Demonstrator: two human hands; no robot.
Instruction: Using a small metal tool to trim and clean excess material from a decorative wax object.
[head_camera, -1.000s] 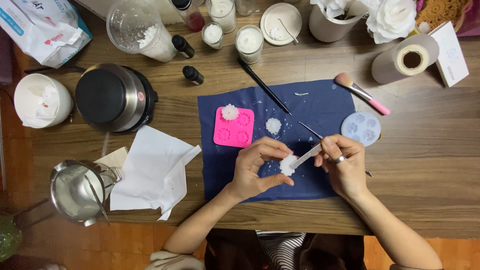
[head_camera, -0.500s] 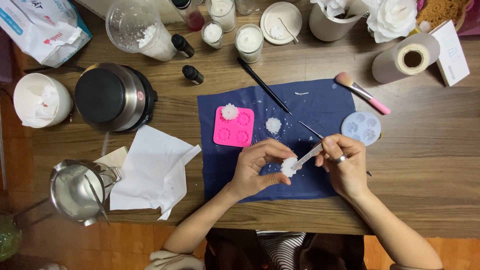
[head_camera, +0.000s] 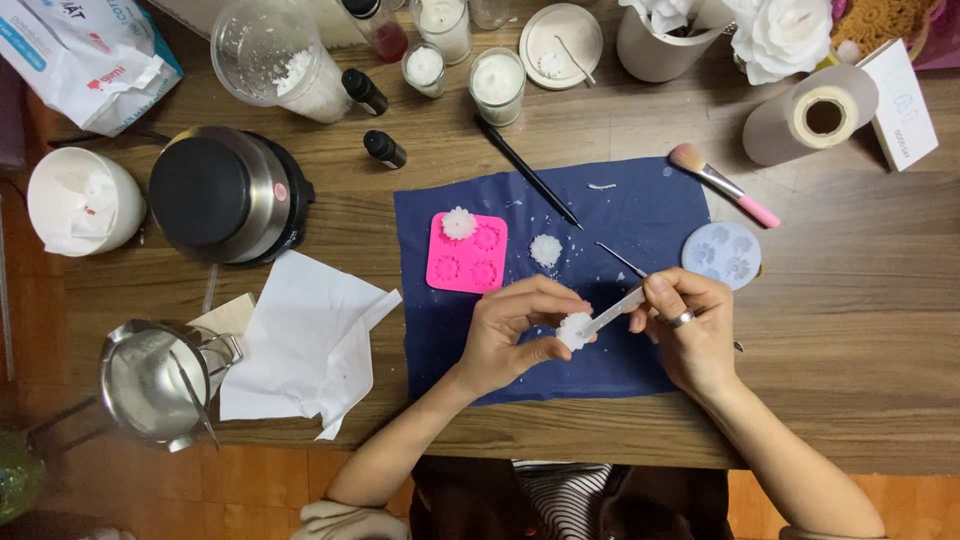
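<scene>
The left hand (head_camera: 515, 335) pinches a small white wax flower (head_camera: 574, 329) in its fingertip grip, just above the dark blue cloth (head_camera: 640, 215) near its lower middle, while the right hand (head_camera: 690, 335) clenches a thin white tool (head_camera: 615, 310) whose tip touches the flower. At 11 o'clock from the flower lies a pink mould (head_camera: 466, 254) with another white flower, at 2 o'clock a pale blue round mould (head_camera: 722, 253) and a pink-handled brush (head_camera: 722, 184). The wooden surface (head_camera: 860, 330) also carries a black-and-steel pot (head_camera: 222, 195), white paper (head_camera: 305, 345) and a steel pitcher (head_camera: 155, 383) toward 9 o'clock.
</scene>
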